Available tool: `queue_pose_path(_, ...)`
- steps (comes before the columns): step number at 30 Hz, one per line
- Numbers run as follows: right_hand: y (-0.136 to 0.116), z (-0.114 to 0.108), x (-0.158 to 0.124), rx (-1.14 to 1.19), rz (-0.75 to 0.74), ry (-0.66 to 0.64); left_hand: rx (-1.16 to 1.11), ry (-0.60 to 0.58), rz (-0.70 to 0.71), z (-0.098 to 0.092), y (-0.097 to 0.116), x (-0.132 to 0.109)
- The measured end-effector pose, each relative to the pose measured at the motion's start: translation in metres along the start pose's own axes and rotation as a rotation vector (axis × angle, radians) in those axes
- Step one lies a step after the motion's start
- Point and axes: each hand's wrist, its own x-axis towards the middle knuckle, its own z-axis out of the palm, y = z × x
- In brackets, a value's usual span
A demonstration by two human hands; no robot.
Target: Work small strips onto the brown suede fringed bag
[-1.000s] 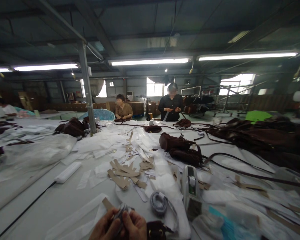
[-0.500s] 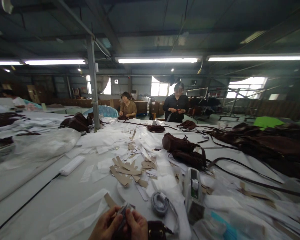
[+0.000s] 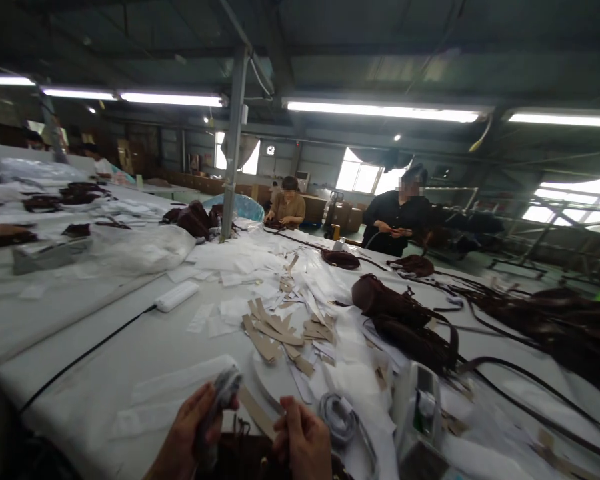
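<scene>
Hands separated since earlier frame: left hand (image 3: 187, 433) gripped grey wad (image 3: 221, 389), fingers curled around it; right hand (image 3: 303, 440) pinched tan paper strip (image 3: 257, 413) over dark brown bag (image 3: 243, 457).

Counts across the long work table

Two hands of the wearer are seen, the left hand (image 3: 187, 433) and the right hand (image 3: 304, 441); two other people are counted at the far side, one seated person (image 3: 287, 208) and one standing person (image 3: 399, 217); one tape dispenser (image 3: 419, 417), one white power strip (image 3: 177, 296) and one steel post (image 3: 233, 143) are seen; four lit ceiling tube lights (image 3: 384, 111) are counted
</scene>
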Motion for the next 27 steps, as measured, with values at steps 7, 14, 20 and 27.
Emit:
queue_pose_path(7, -0.022, 0.042, 0.045, -0.813, -0.304, -0.112, -0.323, 0.131, -0.051, -0.042, -0.019, 0.017)
queue_pose_path(14, 0.030, 0.059, 0.052, -1.038, -0.273, -0.141, -0.216, 0.153, -0.016, -0.033, -0.020, 0.013)
queue_pose_path(20, 0.037, 0.046, 0.055, -1.072, -0.302, -0.140, -0.188, 0.111, 0.018, -0.029, -0.019, 0.016)
queue_pose_path(27, 0.035, 0.046, 0.062, -0.886, -0.262, -0.156, -0.185, 0.083, 0.037, -0.028, -0.022, 0.020)
